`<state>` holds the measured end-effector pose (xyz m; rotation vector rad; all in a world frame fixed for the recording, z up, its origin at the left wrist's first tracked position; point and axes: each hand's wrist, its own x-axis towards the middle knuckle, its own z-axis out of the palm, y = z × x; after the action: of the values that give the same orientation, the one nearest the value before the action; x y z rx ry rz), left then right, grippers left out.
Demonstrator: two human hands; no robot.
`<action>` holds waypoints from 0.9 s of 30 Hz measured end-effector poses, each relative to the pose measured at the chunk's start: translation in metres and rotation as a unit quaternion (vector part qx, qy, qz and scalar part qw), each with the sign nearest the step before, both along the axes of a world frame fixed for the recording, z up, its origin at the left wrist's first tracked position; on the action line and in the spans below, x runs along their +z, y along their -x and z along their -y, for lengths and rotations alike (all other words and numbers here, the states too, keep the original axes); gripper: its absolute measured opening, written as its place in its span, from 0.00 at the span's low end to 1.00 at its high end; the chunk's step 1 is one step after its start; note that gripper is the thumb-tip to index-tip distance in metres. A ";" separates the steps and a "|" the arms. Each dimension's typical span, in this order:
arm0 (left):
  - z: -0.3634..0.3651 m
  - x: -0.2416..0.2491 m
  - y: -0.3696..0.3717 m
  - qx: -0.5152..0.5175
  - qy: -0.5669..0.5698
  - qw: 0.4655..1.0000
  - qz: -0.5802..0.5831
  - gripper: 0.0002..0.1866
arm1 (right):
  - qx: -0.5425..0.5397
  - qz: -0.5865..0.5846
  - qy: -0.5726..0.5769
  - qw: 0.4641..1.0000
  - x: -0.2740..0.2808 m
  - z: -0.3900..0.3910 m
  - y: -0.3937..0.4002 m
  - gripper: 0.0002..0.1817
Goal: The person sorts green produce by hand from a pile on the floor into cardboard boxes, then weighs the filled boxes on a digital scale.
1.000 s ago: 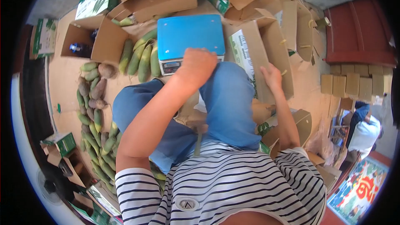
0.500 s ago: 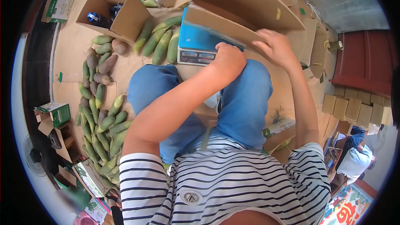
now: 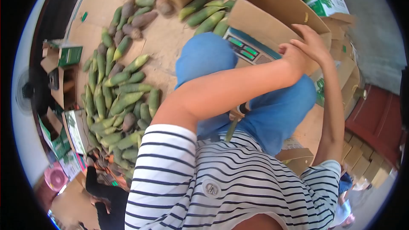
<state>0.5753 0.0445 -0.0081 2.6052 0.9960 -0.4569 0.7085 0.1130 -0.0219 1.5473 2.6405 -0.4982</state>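
1 open brown cardboard box under both hands
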 end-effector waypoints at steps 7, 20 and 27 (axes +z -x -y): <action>-0.012 -0.002 -0.004 0.013 0.005 1.000 -0.019 0.25 | 0.002 0.067 0.013 0.998 0.044 0.006 0.040 0.27; -0.017 -0.003 -0.003 0.035 0.026 0.996 -0.077 0.18 | -0.483 -0.227 0.336 0.776 0.000 0.015 0.055 0.28; -0.011 0.010 -0.003 0.041 -0.008 0.998 -0.041 0.15 | -0.461 -0.290 0.266 0.795 -0.011 0.024 0.048 0.26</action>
<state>0.5783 0.0554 0.0014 2.5674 1.1320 -0.5416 0.6608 0.0889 -0.0325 2.6105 1.4524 -1.7984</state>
